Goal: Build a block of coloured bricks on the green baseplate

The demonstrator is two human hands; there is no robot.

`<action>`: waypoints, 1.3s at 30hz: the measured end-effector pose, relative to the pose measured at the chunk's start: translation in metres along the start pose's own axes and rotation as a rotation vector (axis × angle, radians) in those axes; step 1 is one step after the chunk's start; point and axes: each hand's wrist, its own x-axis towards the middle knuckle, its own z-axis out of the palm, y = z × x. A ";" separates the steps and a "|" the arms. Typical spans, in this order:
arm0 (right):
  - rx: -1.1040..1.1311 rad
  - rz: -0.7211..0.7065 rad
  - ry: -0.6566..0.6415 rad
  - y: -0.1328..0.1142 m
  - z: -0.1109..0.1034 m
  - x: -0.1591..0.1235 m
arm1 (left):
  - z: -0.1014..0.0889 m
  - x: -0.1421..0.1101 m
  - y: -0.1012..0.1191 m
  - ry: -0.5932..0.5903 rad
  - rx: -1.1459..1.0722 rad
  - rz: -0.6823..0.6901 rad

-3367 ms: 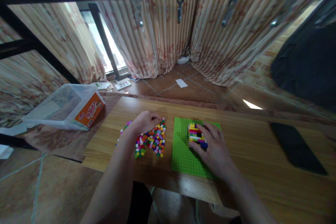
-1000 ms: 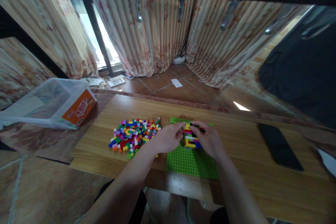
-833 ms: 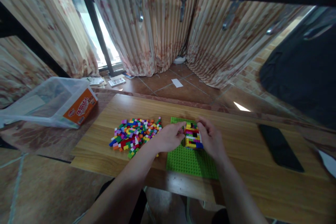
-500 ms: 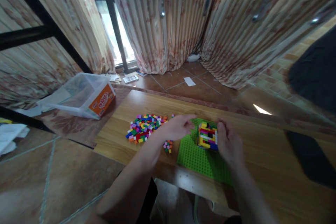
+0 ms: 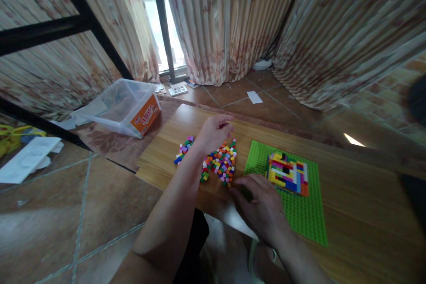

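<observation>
A green studded baseplate (image 5: 299, 217) lies on the wooden table (image 5: 359, 213). On its far part stands a small multicoloured block build (image 5: 288, 174). Left of the plate is a pile of small coloured bricks (image 5: 220, 163). My left hand (image 5: 214, 132) rests over the far side of the pile with its fingers curled down; what they pinch, if anything, is hidden. My right hand (image 5: 261, 206) lies flat with fingers spread on the table at the plate's near left corner, holding nothing.
A clear plastic tub with an orange label (image 5: 128, 106) lies on the floor mat at the left. Papers lie on the tiled floor near the curtains. A black metal frame (image 5: 63, 29) crosses the upper left. A dark flat object is at the table's right edge.
My left hand went from the block build back over the loose brick pile. My right hand left the build and dropped to the plate's near left corner. The view swung left and down.
</observation>
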 end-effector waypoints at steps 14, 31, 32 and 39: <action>-0.054 0.175 0.059 0.003 0.028 0.038 | -0.001 0.004 -0.010 -0.044 0.173 0.067; 0.070 0.290 0.092 0.002 0.038 0.049 | -0.010 0.001 -0.009 -0.048 0.213 0.081; 0.087 0.289 0.100 0.000 0.036 0.050 | -0.011 0.001 -0.008 -0.048 0.208 0.073; 0.178 0.240 0.233 -0.005 -0.001 0.053 | -0.012 0.001 -0.009 -0.059 0.224 0.080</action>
